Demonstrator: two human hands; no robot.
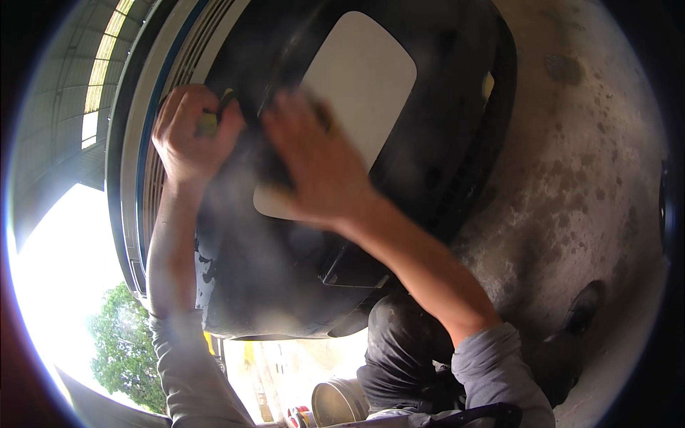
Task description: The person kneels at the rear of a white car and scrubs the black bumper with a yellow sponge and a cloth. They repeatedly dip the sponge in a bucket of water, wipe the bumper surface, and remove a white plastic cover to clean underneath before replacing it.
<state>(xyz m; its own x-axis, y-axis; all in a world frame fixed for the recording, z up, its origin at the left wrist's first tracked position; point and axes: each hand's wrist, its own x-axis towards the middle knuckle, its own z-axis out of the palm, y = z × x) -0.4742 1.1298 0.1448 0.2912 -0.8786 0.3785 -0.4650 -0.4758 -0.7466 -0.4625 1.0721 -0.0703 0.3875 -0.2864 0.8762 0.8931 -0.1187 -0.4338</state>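
Note:
Before me is a large dark vehicle body panel (257, 267) with a pale rounded panel (369, 64) set in it. At the upper left, my left hand (195, 125) is curled at the dark panel's edge, close to ribbed trim (206, 32). Something yellow-green (207, 122) shows between its thumb and fingers; what it is cannot be told. My right hand (316, 155), blurred, lies flat over the pale panel and the dark surface beside it. A dark and yellowish thing, too blurred to name, shows partly beneath the palm. Whether the right hand grips it is unclear.
Stained concrete floor (556, 214) lies at the right, with a dark shoe (583, 307) on it. A bucket (340, 401) and a smaller can (301, 416) stand at the bottom, beside my bent knee (401, 342). Chipped paint (205, 275) marks the panel near my left forearm.

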